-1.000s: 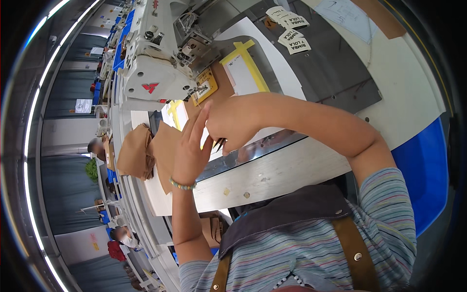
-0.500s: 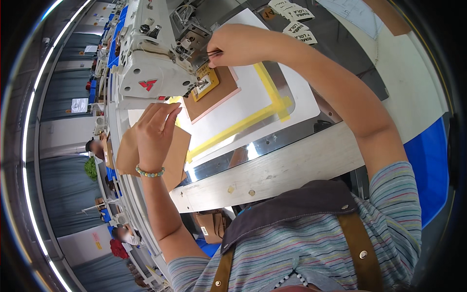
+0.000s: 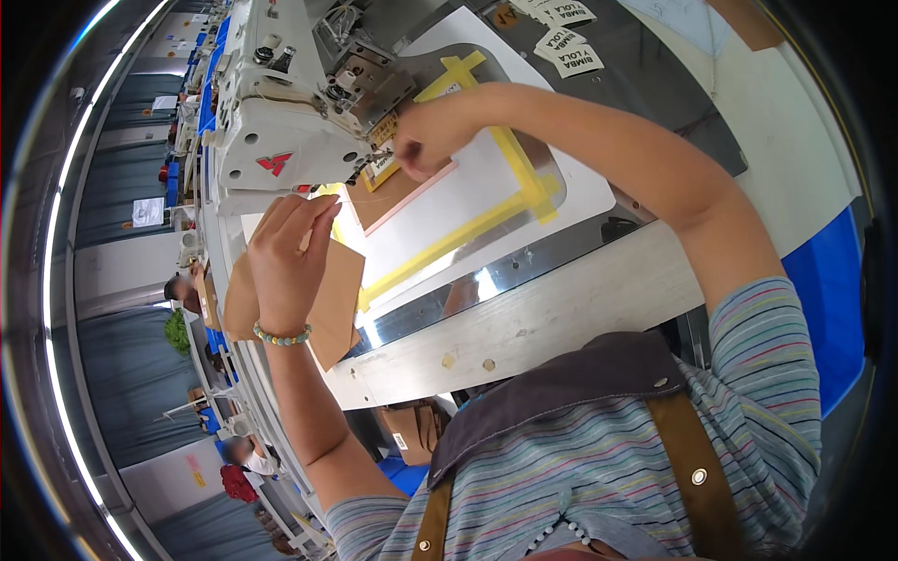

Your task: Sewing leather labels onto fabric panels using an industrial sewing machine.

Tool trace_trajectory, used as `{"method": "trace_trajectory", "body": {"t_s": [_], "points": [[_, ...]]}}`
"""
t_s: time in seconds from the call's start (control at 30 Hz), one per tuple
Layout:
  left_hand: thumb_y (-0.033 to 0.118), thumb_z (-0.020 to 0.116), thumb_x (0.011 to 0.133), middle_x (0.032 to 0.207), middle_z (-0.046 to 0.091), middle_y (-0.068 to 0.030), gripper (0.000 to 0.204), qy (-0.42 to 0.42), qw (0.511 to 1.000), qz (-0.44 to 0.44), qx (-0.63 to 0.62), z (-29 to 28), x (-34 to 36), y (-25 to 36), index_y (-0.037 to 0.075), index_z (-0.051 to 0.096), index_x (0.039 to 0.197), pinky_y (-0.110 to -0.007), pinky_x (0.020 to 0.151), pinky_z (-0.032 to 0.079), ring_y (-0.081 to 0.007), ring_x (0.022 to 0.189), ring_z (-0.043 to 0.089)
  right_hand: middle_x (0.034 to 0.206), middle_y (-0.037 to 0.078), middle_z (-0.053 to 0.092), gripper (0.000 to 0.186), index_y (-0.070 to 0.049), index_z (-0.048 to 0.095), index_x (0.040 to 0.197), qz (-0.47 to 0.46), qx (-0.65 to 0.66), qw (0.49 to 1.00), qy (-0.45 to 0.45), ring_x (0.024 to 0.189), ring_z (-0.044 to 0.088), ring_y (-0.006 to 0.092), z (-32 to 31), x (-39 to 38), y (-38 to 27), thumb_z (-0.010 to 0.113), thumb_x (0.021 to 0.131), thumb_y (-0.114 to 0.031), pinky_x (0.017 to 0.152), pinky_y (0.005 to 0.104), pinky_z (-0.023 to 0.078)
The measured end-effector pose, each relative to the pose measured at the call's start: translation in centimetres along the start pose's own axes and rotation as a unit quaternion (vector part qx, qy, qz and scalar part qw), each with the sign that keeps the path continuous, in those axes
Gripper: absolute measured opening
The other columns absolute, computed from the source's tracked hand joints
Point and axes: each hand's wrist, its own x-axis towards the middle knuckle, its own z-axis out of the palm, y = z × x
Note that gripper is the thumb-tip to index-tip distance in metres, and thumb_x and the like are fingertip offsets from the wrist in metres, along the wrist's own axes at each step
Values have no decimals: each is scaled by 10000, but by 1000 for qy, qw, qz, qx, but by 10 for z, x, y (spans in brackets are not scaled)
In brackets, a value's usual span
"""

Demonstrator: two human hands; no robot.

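My left hand (image 3: 292,245), wearing a beaded bracelet, is pinched beside the head of a white sewing machine (image 3: 285,140). A thin pale thread (image 3: 367,199) runs from its fingertips toward the work. My right hand (image 3: 438,134) is curled closed just right of the needle area; whatever it holds is hidden and blurred. Under the needle lies a small label in a yellow frame (image 3: 379,171), partly covered by the right hand. It rests on a brown panel (image 3: 374,201) with a pink edge, set on a white template sheet (image 3: 426,224) bordered with yellow tape.
Brown sheet pieces (image 3: 335,304) lie under my left wrist. Several printed labels (image 3: 572,54) sit at the far right. A blue bin (image 3: 828,309) stands right of the table, and a brown box (image 3: 407,435) below its front edge. People sit at machines far left.
My right hand has moved down and toward me from beside the needle bar, now covering part of the label. My left hand has shifted slightly left, still pinched.
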Motion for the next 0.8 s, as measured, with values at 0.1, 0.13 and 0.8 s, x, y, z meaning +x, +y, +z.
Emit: {"method": "trace_trajectory", "body": {"t_s": [0.1,0.13,0.8], "points": [[17,795,877,813,674,-100,95,-13,1000,2,-5,3,-2,-1,12,763,965,-367,661,518,-265,745,652,815,104,741,166,-80,770,860,92,-148,958,-228,777,702,272,-5,-30,-17,724,878,-238,702,414,526],[16,795,877,813,677,-99,92,-16,1000,7,-9,5,-2,-1,11,763,963,-367,660,518,-264,744,654,815,104,741,166,-80,770,860,93,-144,958,-230,777,702,272,-3,-30,-14,724,878,-238,702,414,526],[-2,776,899,851,708,-95,93,-33,999,-24,-31,19,-12,0,8,772,991,-333,684,522,-231,751,663,900,118,768,140,-109,790,913,24,64,922,380,891,722,328,22,49,36,719,841,-205,797,438,550]]}}
